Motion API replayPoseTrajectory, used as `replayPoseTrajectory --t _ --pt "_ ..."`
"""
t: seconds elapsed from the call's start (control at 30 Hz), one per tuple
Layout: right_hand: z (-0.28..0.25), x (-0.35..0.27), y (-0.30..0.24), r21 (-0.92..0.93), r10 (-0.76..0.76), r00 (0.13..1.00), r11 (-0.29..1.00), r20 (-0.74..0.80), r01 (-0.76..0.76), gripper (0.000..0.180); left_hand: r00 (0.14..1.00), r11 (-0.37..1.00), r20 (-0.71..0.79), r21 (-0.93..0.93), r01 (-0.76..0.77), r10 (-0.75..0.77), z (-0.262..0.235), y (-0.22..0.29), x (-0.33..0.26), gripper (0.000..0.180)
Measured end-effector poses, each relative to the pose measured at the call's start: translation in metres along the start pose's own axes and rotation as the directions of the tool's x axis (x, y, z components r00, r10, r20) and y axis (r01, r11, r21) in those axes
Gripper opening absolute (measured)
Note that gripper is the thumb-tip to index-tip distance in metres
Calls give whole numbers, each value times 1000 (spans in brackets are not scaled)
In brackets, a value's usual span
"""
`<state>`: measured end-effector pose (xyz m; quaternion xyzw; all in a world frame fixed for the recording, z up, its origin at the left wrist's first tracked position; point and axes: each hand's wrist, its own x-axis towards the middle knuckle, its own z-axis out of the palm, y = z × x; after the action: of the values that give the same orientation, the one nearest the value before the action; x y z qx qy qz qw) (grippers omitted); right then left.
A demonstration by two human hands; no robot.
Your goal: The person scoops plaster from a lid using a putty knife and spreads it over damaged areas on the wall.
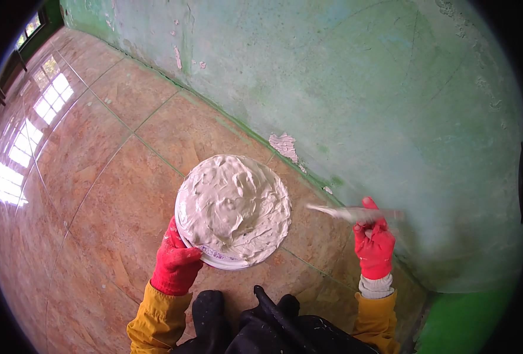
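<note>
My left hand [176, 259], in a red glove, grips the lower left rim of a round white tub [226, 264]. Thick off-white putty [232, 203] fills the tub, its surface ridged and smeared. To the right, my right hand [375, 248], also red-gloved, is closed around a putty knife [338, 212]. The knife is seen nearly edge-on and smeared by motion, with pale putty on it. It points left toward the tub, apart from it, in front of the wall's lower part.
A patchy green wall [368, 100] runs diagonally along the brown tiled floor [114, 194]. One pale putty patch [283, 146] sits low on the wall. Bright green paint [462, 321] shows at the lower right. My dark boots [208, 310] stand below the tub.
</note>
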<state>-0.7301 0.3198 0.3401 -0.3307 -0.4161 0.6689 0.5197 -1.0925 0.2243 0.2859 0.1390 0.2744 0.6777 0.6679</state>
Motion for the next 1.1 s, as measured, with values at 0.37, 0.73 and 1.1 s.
replayPoseTrajectory --t 0.37,0.73,1.1 --pt "27 10 -30 -254 -265 953 941 -151 221 21 998 998 -27 -9 -54 54 39 6 -21 84" --pt "52 9 -65 -829 -600 743 226 296 512 21 998 999 -30 -23 -48 47 49 3 -20 83" --pt "34 11 -57 -573 -406 898 781 -168 246 10 999 999 -42 -14 -35 34 63 9 -23 85"
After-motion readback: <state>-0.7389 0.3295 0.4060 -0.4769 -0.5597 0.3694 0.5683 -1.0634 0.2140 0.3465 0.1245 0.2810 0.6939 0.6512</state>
